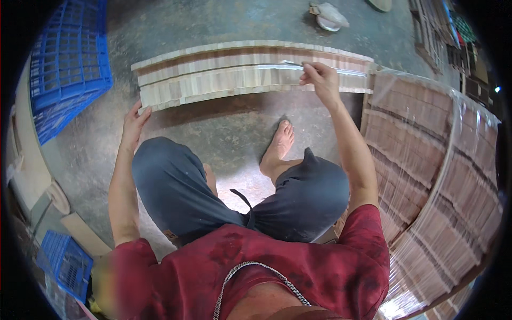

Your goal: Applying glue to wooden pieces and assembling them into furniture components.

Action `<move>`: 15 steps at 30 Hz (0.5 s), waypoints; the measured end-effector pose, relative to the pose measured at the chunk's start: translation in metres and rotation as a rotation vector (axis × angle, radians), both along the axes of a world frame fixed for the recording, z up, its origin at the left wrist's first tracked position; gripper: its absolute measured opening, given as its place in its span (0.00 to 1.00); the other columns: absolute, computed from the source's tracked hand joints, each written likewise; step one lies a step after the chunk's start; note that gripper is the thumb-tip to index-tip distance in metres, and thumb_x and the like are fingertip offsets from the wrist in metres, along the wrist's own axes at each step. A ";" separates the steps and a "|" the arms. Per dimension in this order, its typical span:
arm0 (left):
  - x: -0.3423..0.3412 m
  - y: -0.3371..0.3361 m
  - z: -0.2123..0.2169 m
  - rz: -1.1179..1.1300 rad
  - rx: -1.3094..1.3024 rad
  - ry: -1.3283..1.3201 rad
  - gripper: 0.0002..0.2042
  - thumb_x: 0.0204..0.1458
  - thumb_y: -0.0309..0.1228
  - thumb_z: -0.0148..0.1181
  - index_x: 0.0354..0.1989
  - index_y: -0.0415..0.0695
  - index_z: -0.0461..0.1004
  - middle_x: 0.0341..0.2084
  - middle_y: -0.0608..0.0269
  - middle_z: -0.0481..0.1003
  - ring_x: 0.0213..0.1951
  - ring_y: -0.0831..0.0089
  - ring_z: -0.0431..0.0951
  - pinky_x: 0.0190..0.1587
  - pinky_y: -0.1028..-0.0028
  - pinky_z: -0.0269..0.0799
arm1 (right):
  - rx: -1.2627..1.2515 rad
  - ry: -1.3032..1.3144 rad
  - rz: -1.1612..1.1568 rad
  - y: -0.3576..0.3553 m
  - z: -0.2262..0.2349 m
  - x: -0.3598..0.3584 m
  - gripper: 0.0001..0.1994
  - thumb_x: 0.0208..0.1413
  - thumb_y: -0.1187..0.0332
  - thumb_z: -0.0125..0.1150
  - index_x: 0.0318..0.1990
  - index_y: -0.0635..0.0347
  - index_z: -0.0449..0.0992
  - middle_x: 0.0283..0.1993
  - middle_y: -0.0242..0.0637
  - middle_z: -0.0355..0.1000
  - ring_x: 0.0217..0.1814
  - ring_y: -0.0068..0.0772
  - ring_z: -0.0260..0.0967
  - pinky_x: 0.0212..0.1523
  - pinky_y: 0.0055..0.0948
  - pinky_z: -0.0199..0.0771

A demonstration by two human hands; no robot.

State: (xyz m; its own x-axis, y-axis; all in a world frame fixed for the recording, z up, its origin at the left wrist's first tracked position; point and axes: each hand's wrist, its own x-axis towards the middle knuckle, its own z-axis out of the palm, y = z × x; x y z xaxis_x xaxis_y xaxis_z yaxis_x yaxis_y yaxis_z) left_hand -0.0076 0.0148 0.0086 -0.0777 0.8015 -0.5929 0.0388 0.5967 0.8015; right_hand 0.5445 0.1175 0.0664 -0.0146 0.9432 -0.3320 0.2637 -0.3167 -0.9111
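In front of me lies a long double row of pale wooden blocks [213, 88], set side by side and bowed by the lens. My left hand [134, 127] grips its near left corner, thumb on the front face and fingers against the end. Over the right part of the row, my right hand [321, 80] is closed in a pinch. A shiny strip of clear plastic film [288, 65] runs along the top at its fingertips. The exact pinch point is partly hidden by the fingers.
To the right, stacked wooden blocks [408, 125] are wrapped in clear film, close to the row's end. A blue plastic crate [69, 58] stands at the far left, another blue crate [66, 261] at the near left. A whitish bundle [329, 17] lies on the floor beyond.
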 end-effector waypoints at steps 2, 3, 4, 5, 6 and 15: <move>0.001 -0.002 0.005 0.007 0.016 -0.018 0.27 0.57 0.33 0.65 0.64 0.40 0.67 0.50 0.65 0.74 0.47 0.80 0.72 0.55 0.78 0.67 | -0.010 0.087 -0.054 0.000 -0.010 -0.003 0.12 0.63 0.69 0.60 0.44 0.72 0.79 0.30 0.40 0.77 0.28 0.25 0.75 0.29 0.24 0.79; 0.001 -0.004 0.005 0.010 0.008 -0.007 0.27 0.57 0.33 0.65 0.64 0.40 0.67 0.50 0.65 0.74 0.47 0.80 0.72 0.55 0.78 0.67 | -0.036 0.099 -0.024 0.002 -0.014 -0.006 0.12 0.64 0.69 0.59 0.44 0.73 0.78 0.30 0.40 0.76 0.28 0.25 0.75 0.29 0.24 0.80; 0.001 -0.005 0.005 0.026 -0.002 -0.021 0.27 0.57 0.32 0.65 0.64 0.40 0.67 0.51 0.64 0.74 0.49 0.79 0.72 0.56 0.77 0.67 | -0.060 0.110 0.005 0.004 -0.017 -0.008 0.12 0.64 0.69 0.59 0.44 0.73 0.78 0.29 0.39 0.76 0.28 0.25 0.75 0.29 0.23 0.80; 0.001 -0.006 0.006 0.041 -0.012 -0.036 0.27 0.57 0.32 0.64 0.64 0.39 0.67 0.53 0.63 0.73 0.51 0.79 0.72 0.58 0.76 0.66 | -0.080 0.089 0.049 0.005 -0.021 -0.010 0.13 0.64 0.67 0.60 0.43 0.73 0.78 0.29 0.39 0.76 0.27 0.25 0.74 0.29 0.24 0.80; 0.001 -0.006 0.006 0.039 -0.020 -0.031 0.27 0.57 0.32 0.64 0.64 0.39 0.67 0.53 0.63 0.73 0.51 0.79 0.72 0.58 0.76 0.66 | -0.088 0.094 0.045 0.006 -0.026 -0.011 0.13 0.64 0.67 0.60 0.43 0.73 0.78 0.29 0.39 0.76 0.27 0.25 0.74 0.29 0.24 0.80; 0.002 -0.004 0.007 0.039 -0.041 -0.019 0.28 0.59 0.31 0.62 0.67 0.38 0.62 0.59 0.59 0.69 0.59 0.73 0.69 0.64 0.70 0.63 | -0.154 -0.129 0.080 0.023 -0.032 0.008 0.13 0.63 0.65 0.61 0.38 0.70 0.79 0.24 0.32 0.72 0.24 0.21 0.71 0.21 0.23 0.72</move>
State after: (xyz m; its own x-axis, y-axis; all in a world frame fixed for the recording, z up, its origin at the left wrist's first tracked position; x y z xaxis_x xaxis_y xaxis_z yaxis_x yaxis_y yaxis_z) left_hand -0.0058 0.0113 0.0155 -0.0964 0.7729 -0.6272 -0.0003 0.6301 0.7765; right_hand 0.5523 0.1402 0.0348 -0.0352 0.8788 -0.4758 0.4045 -0.4228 -0.8109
